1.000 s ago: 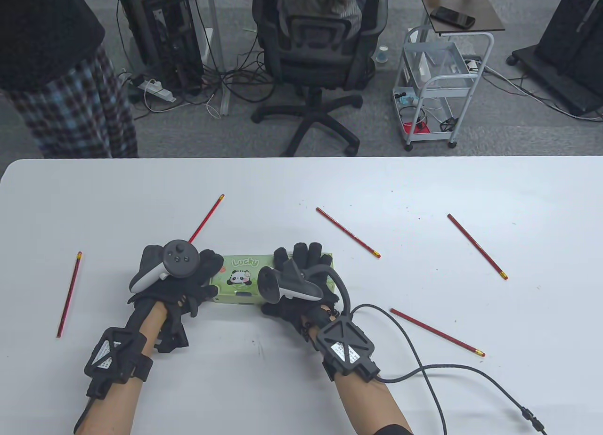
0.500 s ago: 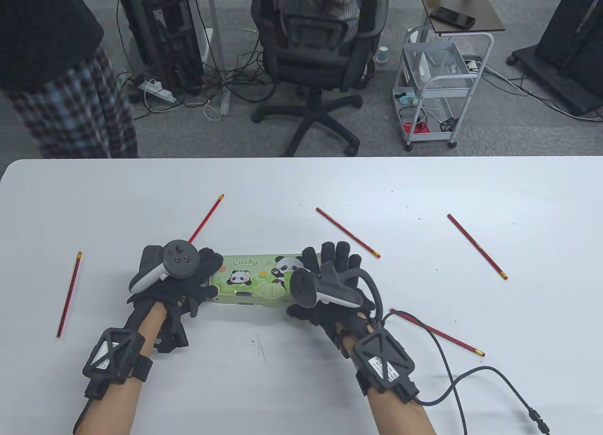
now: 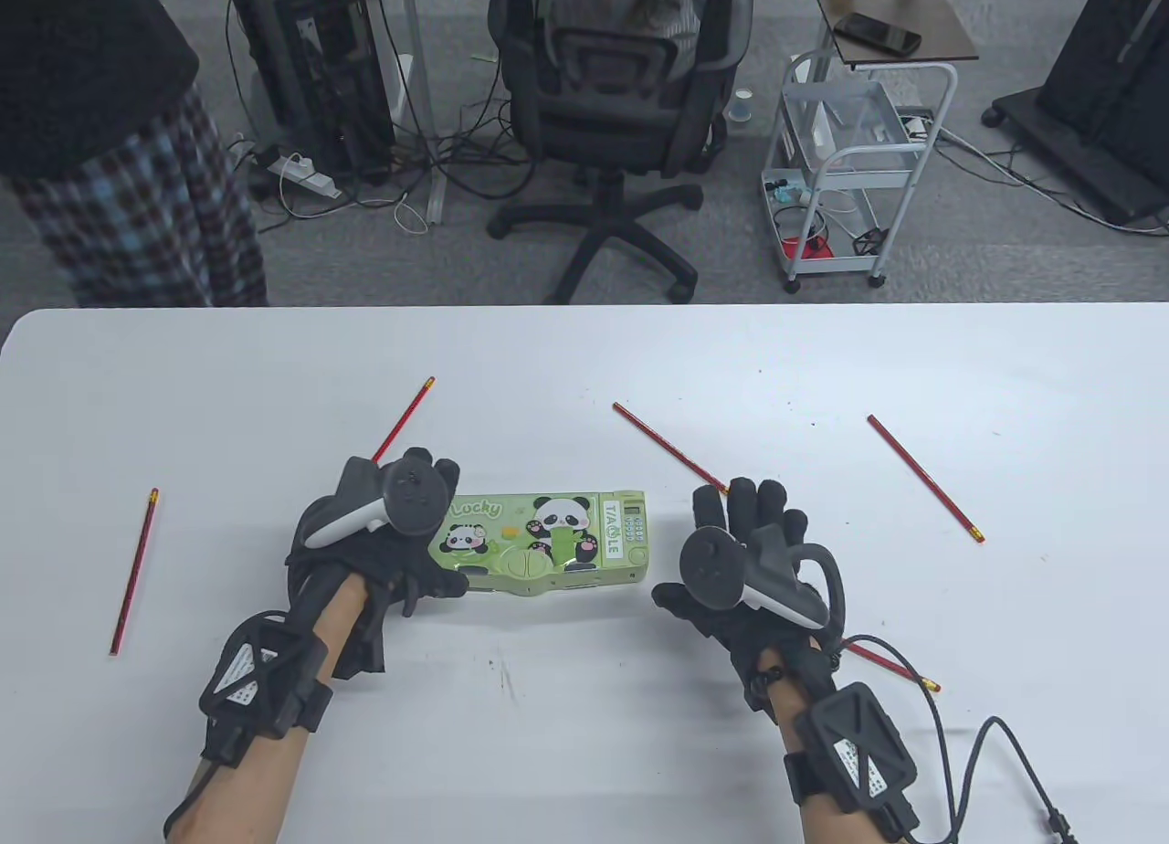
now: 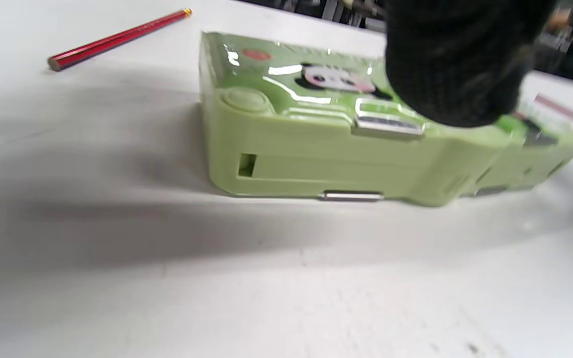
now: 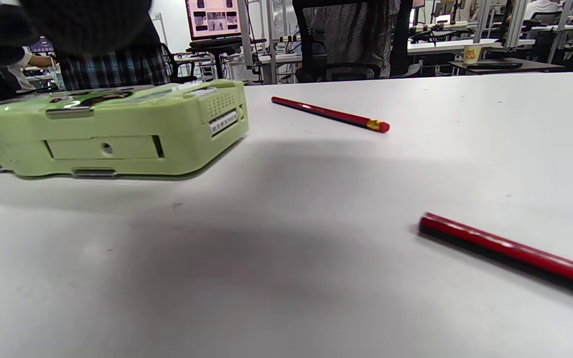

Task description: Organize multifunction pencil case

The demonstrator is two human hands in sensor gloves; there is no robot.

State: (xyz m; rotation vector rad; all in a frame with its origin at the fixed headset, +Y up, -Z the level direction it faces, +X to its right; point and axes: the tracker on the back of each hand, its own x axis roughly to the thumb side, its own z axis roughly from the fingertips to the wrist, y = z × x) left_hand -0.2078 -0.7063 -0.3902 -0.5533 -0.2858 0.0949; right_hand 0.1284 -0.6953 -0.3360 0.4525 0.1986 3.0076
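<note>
Flat on the white table, lid closed, panda picture up: green plastic multifunction pencil case, near the front middle. Left hand on the case's left end, thumb along the near edge, one gloved fingertip over the lid close to the silver latch; how firmly pressed, cannot tell. Right hand just beside the right end, clear of the case, fingers fairly straight, nothing in them. Scattered around: five red pencils with gold bands and red eraser tips, one far left, one behind the left hand, one behind the case, one far right, one partly hidden under the right wrist. None in the case yet, by the look of it. Likely next: popping the lid, or fetching a pencil. Risks from here: with only one end pinned, a push on the latch could swing or skid the case across the smooth top. Trailing black cable lying over the nearest pencil, so a quick sweep of the right arm could drag it or roll it toward the table edge. Round pencils, slick surface, bulky gloves: easy to fumble a pinch and send one rolling.
</note>
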